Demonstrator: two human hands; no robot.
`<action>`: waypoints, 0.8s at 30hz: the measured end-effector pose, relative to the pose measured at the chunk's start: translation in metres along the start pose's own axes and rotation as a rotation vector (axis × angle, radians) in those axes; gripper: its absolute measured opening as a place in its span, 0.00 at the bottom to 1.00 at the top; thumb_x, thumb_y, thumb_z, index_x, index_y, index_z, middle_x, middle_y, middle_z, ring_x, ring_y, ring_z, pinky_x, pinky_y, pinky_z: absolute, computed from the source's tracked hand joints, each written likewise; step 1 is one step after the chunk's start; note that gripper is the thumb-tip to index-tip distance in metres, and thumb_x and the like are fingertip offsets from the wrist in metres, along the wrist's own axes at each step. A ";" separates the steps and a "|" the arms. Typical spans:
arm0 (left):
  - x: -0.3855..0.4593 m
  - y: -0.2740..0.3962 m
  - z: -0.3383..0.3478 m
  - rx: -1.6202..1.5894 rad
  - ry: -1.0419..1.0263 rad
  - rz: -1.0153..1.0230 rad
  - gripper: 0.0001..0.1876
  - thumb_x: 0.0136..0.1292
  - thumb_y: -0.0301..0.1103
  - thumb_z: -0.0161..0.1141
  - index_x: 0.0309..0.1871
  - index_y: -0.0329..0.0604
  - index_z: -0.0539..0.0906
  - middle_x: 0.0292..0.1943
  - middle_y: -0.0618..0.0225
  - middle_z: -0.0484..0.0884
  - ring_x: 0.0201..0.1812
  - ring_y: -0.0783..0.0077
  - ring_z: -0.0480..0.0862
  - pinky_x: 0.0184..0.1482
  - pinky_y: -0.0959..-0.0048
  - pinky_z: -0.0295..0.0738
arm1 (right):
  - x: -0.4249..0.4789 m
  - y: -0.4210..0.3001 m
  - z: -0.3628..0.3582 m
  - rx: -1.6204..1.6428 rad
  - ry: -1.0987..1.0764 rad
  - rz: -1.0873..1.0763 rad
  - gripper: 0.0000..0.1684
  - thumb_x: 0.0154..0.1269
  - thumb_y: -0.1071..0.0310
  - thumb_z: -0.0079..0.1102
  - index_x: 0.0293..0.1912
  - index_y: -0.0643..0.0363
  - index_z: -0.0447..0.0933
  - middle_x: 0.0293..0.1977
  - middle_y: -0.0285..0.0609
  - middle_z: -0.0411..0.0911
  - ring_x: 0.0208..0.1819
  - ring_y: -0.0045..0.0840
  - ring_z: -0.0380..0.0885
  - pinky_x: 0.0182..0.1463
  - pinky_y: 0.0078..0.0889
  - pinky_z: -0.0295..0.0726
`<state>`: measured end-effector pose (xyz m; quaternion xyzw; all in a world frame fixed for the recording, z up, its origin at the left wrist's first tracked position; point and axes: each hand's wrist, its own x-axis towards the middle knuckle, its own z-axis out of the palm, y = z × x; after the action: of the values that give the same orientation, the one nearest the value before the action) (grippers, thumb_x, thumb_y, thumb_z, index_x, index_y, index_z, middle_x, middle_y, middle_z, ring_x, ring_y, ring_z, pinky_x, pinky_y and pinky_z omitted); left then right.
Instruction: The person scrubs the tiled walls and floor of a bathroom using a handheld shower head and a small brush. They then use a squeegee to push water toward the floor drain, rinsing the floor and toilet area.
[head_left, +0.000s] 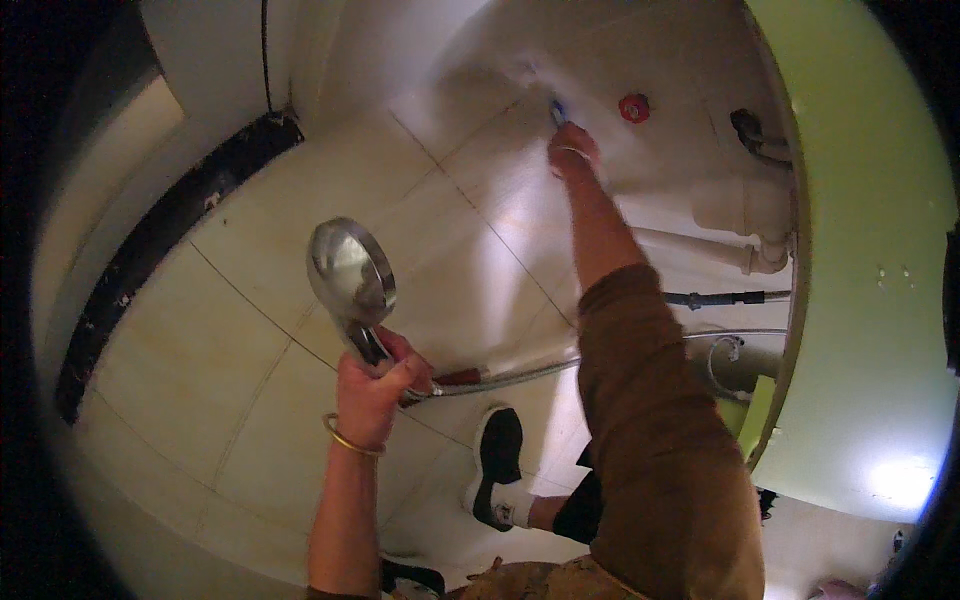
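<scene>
My left hand (382, 386), with a gold bangle at the wrist, grips the black-and-chrome handle of a hand shower head (351, 268). Its round head tilts up above my fist. From the handle a flexible metal shower hose (517, 379) runs right and passes behind my right sleeve. A reddish-brown handle-like piece (459, 376) lies along the hose beside my fist; whether I hold it too is unclear. Stretched far forward, my right hand (574, 146) is closed around a small tool with a blue part (557, 111), too blurred to name.
Pale floor tiles (247, 360) spread below, with a dark strip (180, 217) along the left. A red ring-shaped object (634, 108) lies beyond my right hand. White drain pipes (697, 247) and a black hose (712, 299) run beside a green panel (862, 225). My shoe (499, 450) is below.
</scene>
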<state>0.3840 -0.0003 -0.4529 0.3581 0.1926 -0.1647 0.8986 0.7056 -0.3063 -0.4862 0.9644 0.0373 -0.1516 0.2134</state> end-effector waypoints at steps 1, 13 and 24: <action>0.001 -0.002 0.000 0.006 0.010 0.006 0.09 0.50 0.27 0.60 0.29 0.41 0.68 0.19 0.65 0.73 0.20 0.69 0.75 0.34 0.64 0.76 | -0.002 -0.011 0.007 -0.040 0.003 0.008 0.25 0.58 0.58 0.53 0.55 0.52 0.69 0.42 0.45 0.78 0.42 0.35 0.79 0.41 0.38 0.78; 0.000 -0.011 -0.014 -0.026 0.069 0.028 0.11 0.53 0.29 0.61 0.30 0.42 0.67 0.19 0.68 0.70 0.20 0.70 0.72 0.32 0.64 0.73 | 0.030 -0.063 -0.014 0.316 0.279 -0.116 0.24 0.57 0.66 0.48 0.55 0.47 0.69 0.38 0.45 0.79 0.41 0.38 0.79 0.43 0.43 0.78; -0.014 -0.014 -0.011 0.001 0.029 0.063 0.09 0.53 0.28 0.58 0.30 0.42 0.67 0.19 0.67 0.70 0.21 0.70 0.73 0.36 0.62 0.74 | -0.011 -0.035 -0.008 0.293 0.116 0.278 0.19 0.61 0.58 0.49 0.51 0.52 0.73 0.46 0.45 0.77 0.46 0.39 0.77 0.47 0.42 0.77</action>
<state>0.3630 -0.0002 -0.4622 0.3669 0.1942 -0.1314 0.9002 0.6929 -0.2709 -0.4902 0.9881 -0.1064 -0.0688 0.0872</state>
